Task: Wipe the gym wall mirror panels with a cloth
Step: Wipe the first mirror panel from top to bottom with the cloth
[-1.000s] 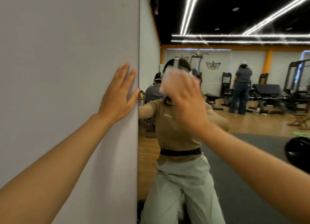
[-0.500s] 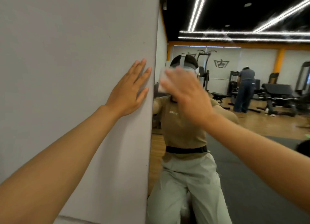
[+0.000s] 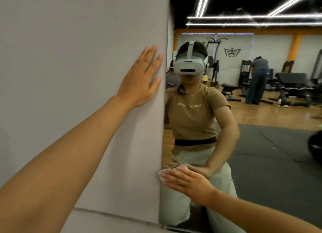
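Observation:
The wall mirror panel (image 3: 261,145) fills the right half of the view and starts at the corner of a grey wall (image 3: 69,58). My right hand (image 3: 190,184) lies flat with straight fingers low on the mirror, next to its left edge. It presses a small white cloth (image 3: 163,173) against the glass; most of the cloth is hidden under the fingers. My left hand (image 3: 141,82) rests flat on the grey wall, fingers straight, just left of the mirror's edge.
The mirror reflects me kneeling, a dark floor mat, a wooden floor, weight benches and machines, and a person standing at the back. The mirror's bottom edge (image 3: 174,228) meets the floor skirting low in the view.
My right hand with the cloth has swept down the mirror from head height to low near the left edge. The left hand stays flat on the wall.

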A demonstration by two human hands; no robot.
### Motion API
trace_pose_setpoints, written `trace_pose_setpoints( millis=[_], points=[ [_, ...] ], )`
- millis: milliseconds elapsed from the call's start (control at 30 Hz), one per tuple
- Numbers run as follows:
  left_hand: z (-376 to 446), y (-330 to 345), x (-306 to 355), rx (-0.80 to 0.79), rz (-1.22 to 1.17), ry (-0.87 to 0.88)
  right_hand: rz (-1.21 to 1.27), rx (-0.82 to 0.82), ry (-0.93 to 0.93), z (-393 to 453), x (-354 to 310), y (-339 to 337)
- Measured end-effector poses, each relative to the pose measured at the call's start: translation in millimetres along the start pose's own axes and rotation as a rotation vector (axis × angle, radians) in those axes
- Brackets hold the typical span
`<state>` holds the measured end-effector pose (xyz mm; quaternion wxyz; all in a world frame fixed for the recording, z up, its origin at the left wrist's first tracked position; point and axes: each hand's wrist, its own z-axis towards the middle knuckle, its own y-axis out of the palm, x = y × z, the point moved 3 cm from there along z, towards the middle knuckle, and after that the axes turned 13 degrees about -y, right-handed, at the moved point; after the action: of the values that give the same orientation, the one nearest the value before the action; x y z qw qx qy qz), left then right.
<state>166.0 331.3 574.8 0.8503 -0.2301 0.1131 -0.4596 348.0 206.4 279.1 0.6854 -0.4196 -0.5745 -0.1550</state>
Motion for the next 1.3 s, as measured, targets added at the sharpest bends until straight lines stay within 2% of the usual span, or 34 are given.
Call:
trace_pose_setpoints(
  millis=[67, 133, 267, 333, 400, 467, 533, 667, 733, 767, 833, 900, 1000, 1100, 1200, 1267, 1300],
  points=[
    [-1.3, 1.4, 1.0, 0.005, 0.000, -0.011, -0.048, 0.017, -0.025, -1.6, 6.2, 1.1],
    [-1.7, 3.6, 1.7, 0.014, -0.010, -0.017, -0.046, 0.150, 0.077, 7.7, 40.0, -15.4],
    [-2.0, 9.1, 3.9, 0.090, -0.035, 0.005, 0.096, 0.566, 0.599, 16.7, 156.1, -78.6],
    [-3.8, 13.6, 5.4, 0.117, -0.052, -0.009, 0.084, 0.672, 0.821, 12.1, 197.2, -97.9],
    [-6.7, 17.9, 8.0, 0.148, -0.069, -0.028, 0.072, 0.724, 0.935, 10.3, 206.3, -101.4],
    [-8.9, 22.1, 10.4, 0.174, -0.085, -0.042, 0.088, 0.724, 0.932, 9.2, 181.7, -90.9],
    [-9.0, 25.5, 12.5, 0.205, -0.093, -0.047, 0.114, 0.618, 0.804, 6.9, 124.8, -64.6],
    [-9.3, 29.7, 15.3, 0.262, -0.105, -0.056, 0.095, 0.116, 0.203, -25.0, -24.3, 4.1],
    [-10.5, 30.7, 15.5, 0.271, -0.110, -0.052, 0.122, -0.098, 0.042, -47.0, -62.7, 23.0],
    [-11.1, 30.9, 15.4, 0.271, -0.110, -0.051, 0.131, -0.145, 0.016, -51.6, -67.2, 24.4],
    [-11.6, 31.1, 15.3, 0.276, -0.108, -0.046, 0.098, -0.079, 0.064, -50.8, -54.3, 16.7],
    [-12.0, 31.6, 15.6, 0.280, -0.108, -0.044, 0.119, 0.101, 0.212, -46.1, -14.3, -2.4],
    [-12.7, 32.6, 16.7, 0.291, -0.107, -0.056, 0.191, 0.466, 0.595, -52.5, 85.0, -43.9],
    [-14.0, 34.6, 19.5, 0.301, -0.107, -0.071, 0.203, 0.662, 0.944, -76.7, 165.4, -73.3],
    [-15.6, 35.7, 22.5, 0.314, -0.107, -0.101, 0.214, 0.713, 0.984, -88.2, 172.6, -74.1],
    [-15.9, 35.7, 24.7, 0.320, -0.109, -0.121, 0.233, 0.657, 0.901, -93.8, 130.4, -50.7],
    [-15.7, 36.0, 25.9, 0.319, -0.113, -0.135, 0.237, 0.579, 0.797, -97.2, 97.6, -33.3]
  ],
)
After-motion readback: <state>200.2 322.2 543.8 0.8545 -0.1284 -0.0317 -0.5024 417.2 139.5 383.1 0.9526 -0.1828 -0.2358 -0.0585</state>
